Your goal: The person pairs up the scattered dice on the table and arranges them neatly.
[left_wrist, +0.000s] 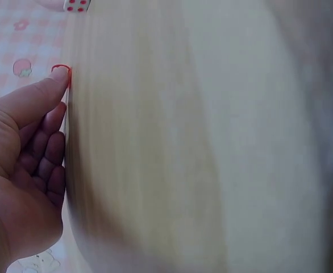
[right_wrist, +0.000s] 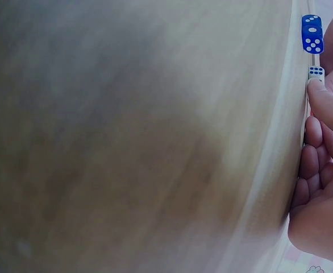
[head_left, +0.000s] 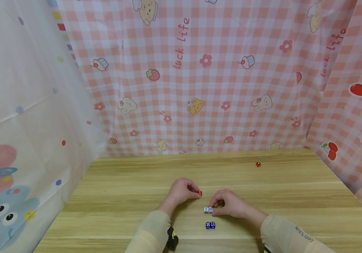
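Wooden table (head_left: 121,196), pale grain, walled on three sides by hanging cloth: white printed sheet to its left, pink gingham sheet (head_left: 200,80) with bears, strawberries and cherries behind and to its right. All places below are given from the white die (head_left: 208,209), which lies near the front middle of the table. Left of it and slightly farther back: left hand (head_left: 181,191), knuckles up, fingers curled under, thumb and fingertips pinching a small red die (head_left: 199,193) against the tabletop; the left wrist view shows the thumb (left_wrist: 33,99) pressed on that red die's edge (left_wrist: 64,73), most of the die hidden. At the front table edge, left of the white die, a small black and yellow object (head_left: 172,239), partly cut off. Directly in front of the white die, just apart from it: blue die (head_left: 210,225) with white pips, lying free; the right wrist view shows the two close together, blue (right_wrist: 312,34) beyond white (right_wrist: 316,72). Immediately right of the white die: right hand (head_left: 228,203), fingers curled down, fingertips touching the die's right side, thumb tip (right_wrist: 325,99) against it; whether it is truly gripped cannot be told. Far right and well back, near the gingham: a second red die (head_left: 258,164), alone. Both forearms in pale beige sleeves.
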A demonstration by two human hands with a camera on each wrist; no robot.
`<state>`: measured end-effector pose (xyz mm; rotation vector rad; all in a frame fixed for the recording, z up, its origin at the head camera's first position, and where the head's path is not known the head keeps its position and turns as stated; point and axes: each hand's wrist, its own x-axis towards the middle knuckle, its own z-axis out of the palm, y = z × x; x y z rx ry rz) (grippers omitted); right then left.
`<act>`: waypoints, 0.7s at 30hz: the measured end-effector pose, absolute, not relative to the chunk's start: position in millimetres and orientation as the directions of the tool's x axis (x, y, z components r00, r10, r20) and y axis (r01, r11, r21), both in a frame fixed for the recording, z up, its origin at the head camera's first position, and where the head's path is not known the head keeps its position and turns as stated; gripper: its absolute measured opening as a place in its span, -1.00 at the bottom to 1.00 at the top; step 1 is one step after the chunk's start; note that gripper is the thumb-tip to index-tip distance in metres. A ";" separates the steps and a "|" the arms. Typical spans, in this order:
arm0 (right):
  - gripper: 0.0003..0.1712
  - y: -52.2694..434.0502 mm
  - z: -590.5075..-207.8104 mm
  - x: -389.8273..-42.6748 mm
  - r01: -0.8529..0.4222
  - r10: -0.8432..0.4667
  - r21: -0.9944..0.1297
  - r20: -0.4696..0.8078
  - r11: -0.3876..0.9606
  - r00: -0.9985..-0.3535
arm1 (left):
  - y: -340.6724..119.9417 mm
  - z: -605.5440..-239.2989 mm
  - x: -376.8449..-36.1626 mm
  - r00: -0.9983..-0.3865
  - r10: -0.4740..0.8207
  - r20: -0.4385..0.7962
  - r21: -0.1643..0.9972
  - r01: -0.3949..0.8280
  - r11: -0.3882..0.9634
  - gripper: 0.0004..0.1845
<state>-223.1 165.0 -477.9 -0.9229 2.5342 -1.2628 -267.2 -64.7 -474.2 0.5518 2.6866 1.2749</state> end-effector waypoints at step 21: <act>-0.82 166.5 -479.3 -223.7 -0.468 -0.600 -0.762 0.131 0.448 -0.789 | -53.4 -474.5 -261.7 -0.933 0.357 0.051 0.753 0.271 0.600 -0.85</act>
